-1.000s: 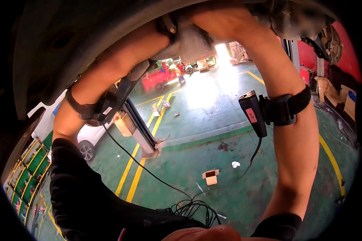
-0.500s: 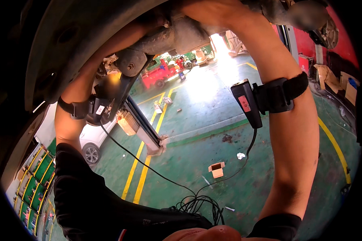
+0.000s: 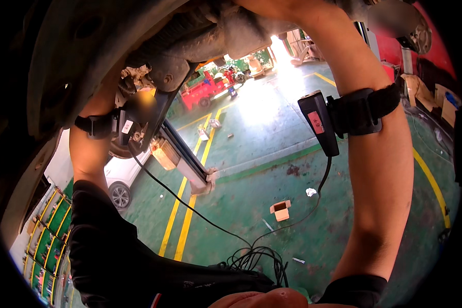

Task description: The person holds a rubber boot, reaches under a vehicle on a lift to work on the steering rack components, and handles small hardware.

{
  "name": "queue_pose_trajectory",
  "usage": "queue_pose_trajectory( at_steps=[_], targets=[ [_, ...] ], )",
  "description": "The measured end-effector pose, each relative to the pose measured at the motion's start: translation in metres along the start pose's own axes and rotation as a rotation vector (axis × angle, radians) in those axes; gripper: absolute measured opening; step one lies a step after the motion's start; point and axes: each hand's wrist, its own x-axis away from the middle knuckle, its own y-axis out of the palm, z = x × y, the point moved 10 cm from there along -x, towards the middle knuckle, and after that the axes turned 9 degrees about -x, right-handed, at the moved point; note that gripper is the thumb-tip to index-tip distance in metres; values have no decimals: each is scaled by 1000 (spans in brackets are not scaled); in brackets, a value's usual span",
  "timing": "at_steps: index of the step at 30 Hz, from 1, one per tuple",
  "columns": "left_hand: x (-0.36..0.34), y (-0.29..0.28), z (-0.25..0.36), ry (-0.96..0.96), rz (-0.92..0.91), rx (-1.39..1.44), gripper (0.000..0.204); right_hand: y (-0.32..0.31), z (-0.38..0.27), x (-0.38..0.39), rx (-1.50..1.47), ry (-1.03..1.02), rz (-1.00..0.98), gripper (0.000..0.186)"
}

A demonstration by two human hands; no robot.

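Observation:
Overhead is a vehicle's underside with dirty metal suspension parts point(image 3: 200, 43). My left forearm point(image 3: 90, 154) rises at the left and passes behind a dark curved panel point(image 3: 102, 41), which hides my left hand. From the right, my right forearm point(image 3: 367, 66) bends up and across to the top edge. Only the back part of my right hand point(image 3: 272, 7) shows there, next to the metal parts; its fingers are out of the picture. Black boxes are strapped to both forearms, the left one point(image 3: 124, 128) and the right one point(image 3: 318, 123), each with a cable.
Coiled black cable point(image 3: 256, 262) hangs near my body. On the green floor lie an open cardboard box point(image 3: 281, 210) and crumpled white paper point(image 3: 311, 192). A lift post point(image 3: 190, 174) stands left of centre by a white car point(image 3: 120, 192). Farther back is a red cargo vehicle point(image 3: 205, 92).
My left forearm has drawn back from the metal parts at the top and is now more hidden behind the panel. My right forearm has shifted slightly right and up. The view has tilted a little.

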Motion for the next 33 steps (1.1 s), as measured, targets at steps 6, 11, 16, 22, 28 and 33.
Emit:
queue_pose_trajectory(
  at_steps=[6,11,16,22,28,33],
  targets=[
    [7,9,30,59,45,-158,62,13,9,0,-99,100,-80,41],
    [9,9,45,68,85,-250,62,18,6,0,-34,53,-122,41],
    [2,10,32,76,66,-172,63,2,22,-2,-184,156,106,41],
    [14,-3,-5,-7,-15,-79,63,-7,13,-6,-163,216,176,40],
    [10,-5,-2,10,-1,-72,63,-4,26,-11,-260,271,60,41],
    [14,0,13,20,-6,-166,63,-13,25,-14,-264,238,216,42]
  ],
)
